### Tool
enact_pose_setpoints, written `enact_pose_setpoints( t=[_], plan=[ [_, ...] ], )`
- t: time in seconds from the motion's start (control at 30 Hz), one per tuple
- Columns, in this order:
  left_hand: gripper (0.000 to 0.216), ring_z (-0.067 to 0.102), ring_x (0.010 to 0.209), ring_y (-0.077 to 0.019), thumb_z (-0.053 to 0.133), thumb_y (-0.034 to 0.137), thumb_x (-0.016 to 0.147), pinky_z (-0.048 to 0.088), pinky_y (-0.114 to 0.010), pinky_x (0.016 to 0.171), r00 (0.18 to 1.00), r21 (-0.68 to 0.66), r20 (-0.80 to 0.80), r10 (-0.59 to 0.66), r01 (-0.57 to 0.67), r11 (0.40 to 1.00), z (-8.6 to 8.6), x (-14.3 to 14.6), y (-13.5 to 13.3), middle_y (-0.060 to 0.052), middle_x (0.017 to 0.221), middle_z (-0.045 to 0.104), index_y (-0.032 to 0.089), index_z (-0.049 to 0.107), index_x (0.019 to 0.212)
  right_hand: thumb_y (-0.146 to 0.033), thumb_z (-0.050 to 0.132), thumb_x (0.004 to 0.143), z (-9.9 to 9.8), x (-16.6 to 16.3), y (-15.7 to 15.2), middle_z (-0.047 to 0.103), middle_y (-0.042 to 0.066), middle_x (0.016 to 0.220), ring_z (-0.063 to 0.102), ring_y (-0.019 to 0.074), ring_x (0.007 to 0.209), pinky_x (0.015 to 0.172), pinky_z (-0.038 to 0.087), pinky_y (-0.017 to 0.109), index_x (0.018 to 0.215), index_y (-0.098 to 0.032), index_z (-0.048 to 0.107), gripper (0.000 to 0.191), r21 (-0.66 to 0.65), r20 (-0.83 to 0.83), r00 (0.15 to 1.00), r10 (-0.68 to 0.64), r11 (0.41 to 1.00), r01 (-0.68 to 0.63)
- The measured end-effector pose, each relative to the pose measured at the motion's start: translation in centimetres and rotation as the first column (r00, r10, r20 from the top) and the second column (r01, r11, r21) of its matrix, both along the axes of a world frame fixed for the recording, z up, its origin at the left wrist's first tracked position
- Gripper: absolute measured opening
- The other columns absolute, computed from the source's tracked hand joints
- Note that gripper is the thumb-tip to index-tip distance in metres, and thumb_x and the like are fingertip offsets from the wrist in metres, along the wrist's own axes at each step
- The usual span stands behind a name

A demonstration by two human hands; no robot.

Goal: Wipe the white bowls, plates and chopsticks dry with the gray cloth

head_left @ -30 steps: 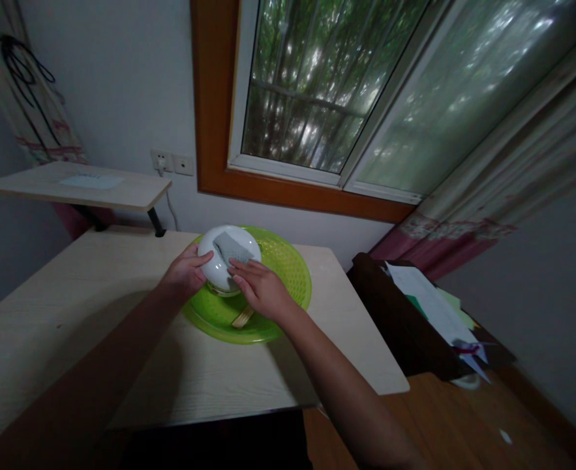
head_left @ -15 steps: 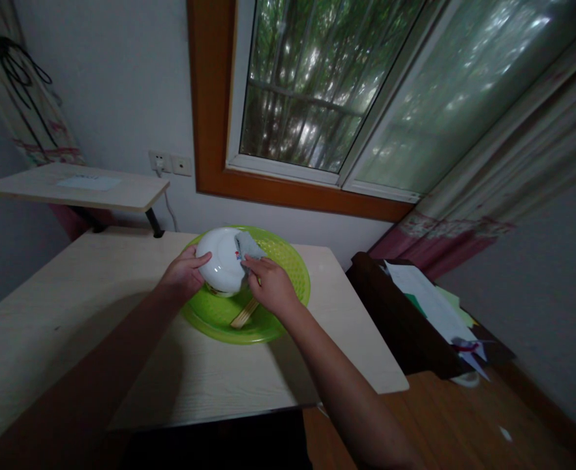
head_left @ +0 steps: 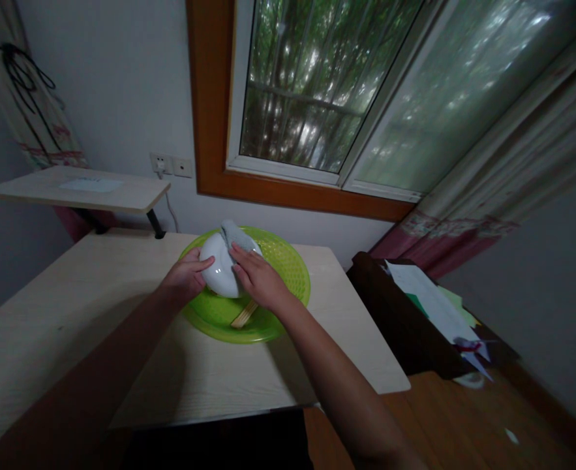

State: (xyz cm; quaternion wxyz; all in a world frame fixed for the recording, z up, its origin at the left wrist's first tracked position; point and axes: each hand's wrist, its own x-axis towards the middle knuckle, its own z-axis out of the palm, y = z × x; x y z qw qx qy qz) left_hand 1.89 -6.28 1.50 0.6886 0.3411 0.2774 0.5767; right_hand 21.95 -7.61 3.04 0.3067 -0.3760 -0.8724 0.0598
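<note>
A white bowl is held tilted above a green plastic basin, its outer side turned up toward me. My left hand grips the bowl's left edge, with the thumb lying over the outside. My right hand presses a grey cloth against the bowl's upper right side, and part of the cloth sticks up past the fingers. Below the right hand, a bundle of chopsticks lies in the basin, partly hidden by that hand.
The basin stands on a pale wooden desk. A raised shelf with a paper on it is at the left. Behind are a window and wall sockets. A dark box with papers stands on the right.
My right hand and the cloth have moved up and left across the bowl, and the fingers now lie flatter over the cloth. The bowl has shifted slightly in my left hand.
</note>
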Motion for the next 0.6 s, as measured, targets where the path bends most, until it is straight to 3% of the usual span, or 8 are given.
enact_pose_setpoints(
  t=[0.23, 0.37, 0.6],
  plan=[
    [0.051, 0.065, 0.115, -0.0335, 0.072, 0.008, 0.072, 0.054, -0.046, 0.099, 0.997, -0.039, -0.031, 0.071, -0.073, 0.997, 0.9, 0.1, -0.4, -0.017, 0.119, 0.069, 0.01, 0.058, 0.121, -0.027, 0.042, 0.099, -1.2, 1.9, 1.0, 0.038, 0.017, 0.156, 0.039, 0.026, 0.144, 0.122, 0.028, 0.047, 0.149, -0.01, 0.041, 0.052, -0.018, -0.082, 0.973, -0.216, 0.976, 0.215],
    [0.049, 0.064, 0.116, -0.0327, 0.07, 0.007, 0.073, 0.054, -0.045, 0.1, 0.995, -0.048, -0.026, 0.094, -0.095, 0.994, 0.9, -0.2, -0.2, -0.017, 0.12, 0.069, 0.009, 0.059, 0.12, -0.025, 0.045, 0.096, -2.0, 3.2, 1.2, 0.052, 0.015, 0.146, 0.048, 0.0245, 0.137, 0.118, 0.035, 0.047, 0.142, -0.016, 0.05, 0.047, -0.059, -0.199, 0.951, -0.238, 0.971, 0.231],
    [0.049, 0.065, 0.115, -0.0318, 0.069, 0.008, 0.074, 0.053, -0.044, 0.101, 0.995, -0.044, -0.025, 0.092, -0.093, 0.995, 0.7, -0.7, -0.1, -0.017, 0.121, 0.069, 0.009, 0.057, 0.122, -0.013, 0.056, 0.081, -2.7, 5.1, 1.0, 0.071, 0.012, 0.118, 0.066, 0.0237, 0.108, 0.1, 0.053, 0.042, 0.121, -0.016, 0.067, 0.042, -0.17, -0.334, 0.877, -0.347, 0.937, 0.306]
  ],
)
